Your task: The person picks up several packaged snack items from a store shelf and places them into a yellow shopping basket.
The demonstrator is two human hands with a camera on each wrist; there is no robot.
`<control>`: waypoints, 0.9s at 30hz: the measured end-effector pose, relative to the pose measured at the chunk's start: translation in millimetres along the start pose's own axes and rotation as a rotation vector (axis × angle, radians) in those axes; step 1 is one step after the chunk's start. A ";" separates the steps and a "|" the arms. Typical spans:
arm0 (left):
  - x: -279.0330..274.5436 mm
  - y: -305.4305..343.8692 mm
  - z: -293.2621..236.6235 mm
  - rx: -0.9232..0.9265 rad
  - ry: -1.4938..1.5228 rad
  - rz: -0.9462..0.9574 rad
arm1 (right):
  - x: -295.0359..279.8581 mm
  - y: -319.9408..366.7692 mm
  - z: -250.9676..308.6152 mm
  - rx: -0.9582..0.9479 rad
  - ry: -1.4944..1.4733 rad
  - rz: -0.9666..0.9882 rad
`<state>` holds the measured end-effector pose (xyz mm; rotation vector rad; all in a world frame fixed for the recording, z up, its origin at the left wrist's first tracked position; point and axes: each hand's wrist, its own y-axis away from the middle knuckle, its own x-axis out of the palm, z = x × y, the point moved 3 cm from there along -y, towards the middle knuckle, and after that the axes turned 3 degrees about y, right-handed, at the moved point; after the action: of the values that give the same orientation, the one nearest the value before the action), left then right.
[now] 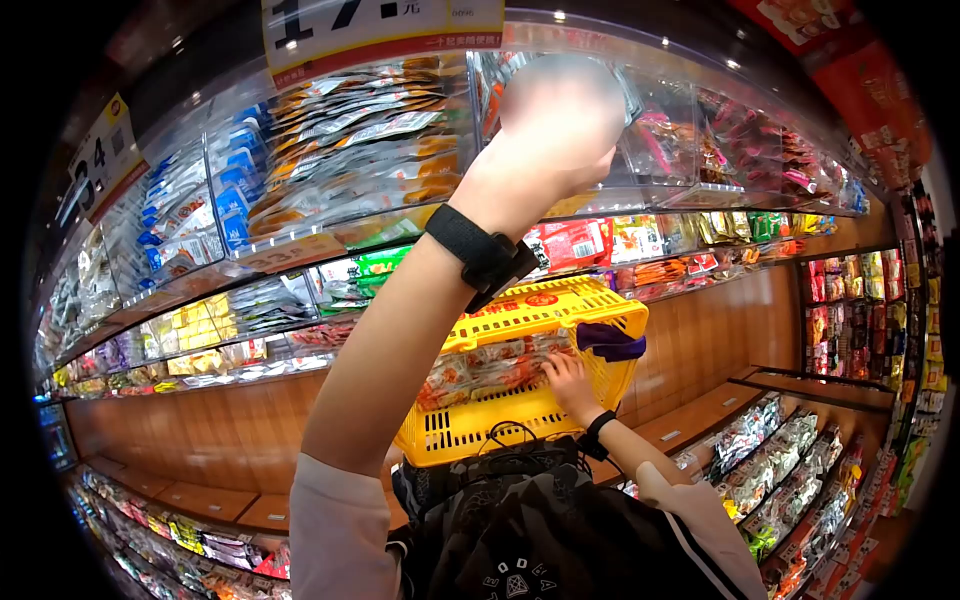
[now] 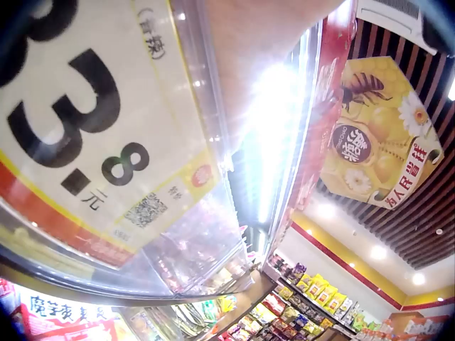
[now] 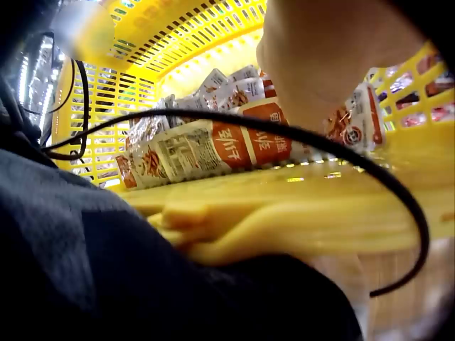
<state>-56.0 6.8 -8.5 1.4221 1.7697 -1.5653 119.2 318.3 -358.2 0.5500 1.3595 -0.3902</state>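
My left hand (image 1: 560,120) is raised into the upper shelf, over a clear bin of packaged snacks. Its fingers are lost in glare and behind the hand, so I cannot tell what they hold. In the left wrist view, part of that hand (image 2: 259,32) shows beside a large price tag (image 2: 92,121). Lower down, my right hand (image 1: 572,388) reaches inside a yellow shopping basket (image 1: 480,440), its fingers extended onto clear snack packets with orange-red labels (image 1: 480,370). The right wrist view shows these packets (image 3: 206,149) lying in the basket, partly covered by the hand.
Clear bins of orange-brown packets (image 1: 350,150) and blue packets (image 1: 235,190) line the upper shelf. Below them runs another row with green packets (image 1: 375,265). A dark purple piece (image 1: 610,342) sits at the basket's right end. A black cord (image 3: 313,138) crosses before the basket.
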 end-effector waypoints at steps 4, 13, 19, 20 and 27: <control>0.3 5.2 0.1 0.011 0.017 -0.085 | 6.8 12.9 1.6 0.053 -0.072 0.134; -13.7 0.9 -8.2 -0.028 0.080 0.048 | -37.5 1.9 -9.5 0.086 -0.226 0.173; -7.1 -8.4 -25.1 0.213 0.040 0.057 | -167.9 7.2 -40.6 0.090 -0.460 0.288; -4.4 -10.6 -25.4 0.185 0.027 0.131 | -195.4 7.2 -44.8 0.077 -0.591 0.345; 13.8 -10.5 -11.7 0.048 0.078 0.241 | -342.0 -2.8 -55.4 0.077 -0.977 0.271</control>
<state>-66.9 24.5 -10.7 1.6712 1.5436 -1.4522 12.2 330.8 -28.9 0.4940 0.3269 -0.4079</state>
